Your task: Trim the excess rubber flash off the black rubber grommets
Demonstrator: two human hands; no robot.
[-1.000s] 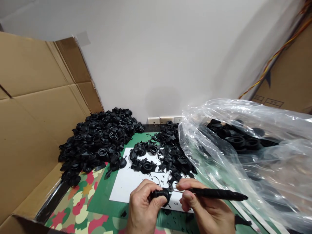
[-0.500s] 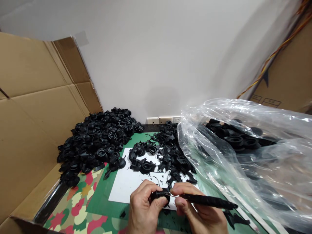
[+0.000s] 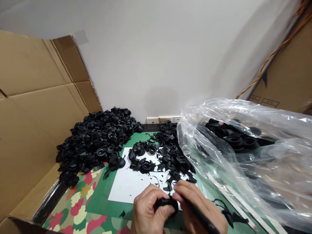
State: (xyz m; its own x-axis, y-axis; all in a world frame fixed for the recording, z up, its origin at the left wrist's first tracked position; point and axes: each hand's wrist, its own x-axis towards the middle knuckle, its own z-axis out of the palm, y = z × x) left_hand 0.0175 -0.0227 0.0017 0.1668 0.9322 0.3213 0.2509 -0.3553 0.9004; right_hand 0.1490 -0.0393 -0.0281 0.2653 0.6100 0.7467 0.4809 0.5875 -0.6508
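Note:
My left hand [image 3: 147, 209] is closed around a ribbed black rubber part [image 3: 167, 202], its thumb and index finger pinching the part from the side. In my right hand [image 3: 201, 201] is a slim black-handled knife [image 3: 201, 216], the handle slanting down toward the bottom edge. My right fingertips are close against the rubber part, and they hide the knife's tip. Both hands are over the front edge of a white sheet [image 3: 122, 188], which lies on a green mat [image 3: 97, 204]. Several similar rubber parts [image 3: 146, 165] and black scraps lie on the sheet beyond my hands.
A big heap of black rubber parts [image 3: 97, 139] sits at the left, beside a cardboard panel [image 3: 39, 91]. Torn scraps [image 3: 174, 159] are piled at the centre right. A clear plastic bag [image 3: 263, 162] with more round parts spreads over the right side. Wall sockets [image 3: 165, 120] are behind.
My right hand has turned, so the knife handle swings from pointing right to pointing down toward me. My left hand and the rubber part have shifted slightly right and nearer.

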